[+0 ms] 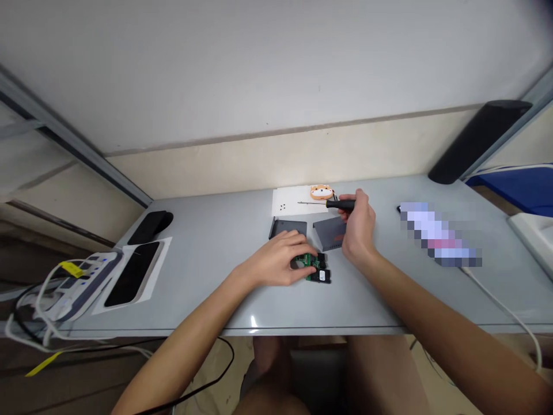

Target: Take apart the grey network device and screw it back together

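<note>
My left hand [283, 259] grips the edge of a green circuit board [308, 262] with black connectors, which lies on the grey table. In my right hand [360, 225] is a screwdriver [341, 204] with a black handle; its thin metal shaft points left over a white sheet [283, 196]. Several tiny dark screws [282, 207] sit on that sheet, below the shaft's left side. One dark grey case part [291, 227] lies just behind my left hand. Another grey case part [328, 231] is beside my right hand, which partly covers it.
An orange and white animal-faced item [322, 192] lies at the back. On the left are a phone [133, 274], a black object [151, 227] and a power strip [86, 285] with cables. A blurred device [438, 236] with a cable and a black cylinder [479, 141] are on the right.
</note>
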`<state>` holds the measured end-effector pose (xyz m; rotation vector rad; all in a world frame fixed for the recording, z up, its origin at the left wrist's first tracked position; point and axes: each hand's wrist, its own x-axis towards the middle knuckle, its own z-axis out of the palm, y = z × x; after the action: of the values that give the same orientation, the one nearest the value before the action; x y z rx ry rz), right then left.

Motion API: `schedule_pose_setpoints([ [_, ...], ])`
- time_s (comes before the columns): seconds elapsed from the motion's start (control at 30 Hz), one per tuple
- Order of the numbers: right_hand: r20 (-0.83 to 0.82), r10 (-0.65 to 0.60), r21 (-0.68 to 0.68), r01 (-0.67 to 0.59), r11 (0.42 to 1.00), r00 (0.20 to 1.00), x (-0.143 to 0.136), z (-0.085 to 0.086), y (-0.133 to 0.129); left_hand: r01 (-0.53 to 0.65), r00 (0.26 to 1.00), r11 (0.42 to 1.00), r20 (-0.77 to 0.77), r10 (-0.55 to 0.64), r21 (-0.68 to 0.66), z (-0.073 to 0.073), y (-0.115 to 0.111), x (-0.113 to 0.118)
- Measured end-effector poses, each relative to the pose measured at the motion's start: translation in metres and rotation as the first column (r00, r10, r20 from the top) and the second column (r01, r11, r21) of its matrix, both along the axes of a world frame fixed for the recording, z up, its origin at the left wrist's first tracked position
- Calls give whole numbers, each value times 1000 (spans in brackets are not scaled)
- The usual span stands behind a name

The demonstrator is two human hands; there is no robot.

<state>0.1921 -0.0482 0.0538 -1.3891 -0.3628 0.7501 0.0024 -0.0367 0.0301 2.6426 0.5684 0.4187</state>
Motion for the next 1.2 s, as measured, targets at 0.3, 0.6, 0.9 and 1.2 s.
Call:
schedule_pose_setpoints([
  [0.3, 118, 237, 117, -251, 961, 964, -4, -9, 3, -382, 923, 906, 127, 364, 182, 5, 32, -24],
  [0.6, 443, 274, 180, -385, 905, 853, -9, -25, 4, -538, 837, 843, 102, 537, -28, -10, 50, -36],
  [0.9, 418, 330, 167, -429, 888, 847, -8, -24, 3, -515, 840, 851, 139, 524, -101, -19, 53, -37],
  [1.2, 525, 220, 171, -355, 919, 823, -5, -31, 6, -517, 838, 851, 149, 526, -96, -21, 55, -38],
])
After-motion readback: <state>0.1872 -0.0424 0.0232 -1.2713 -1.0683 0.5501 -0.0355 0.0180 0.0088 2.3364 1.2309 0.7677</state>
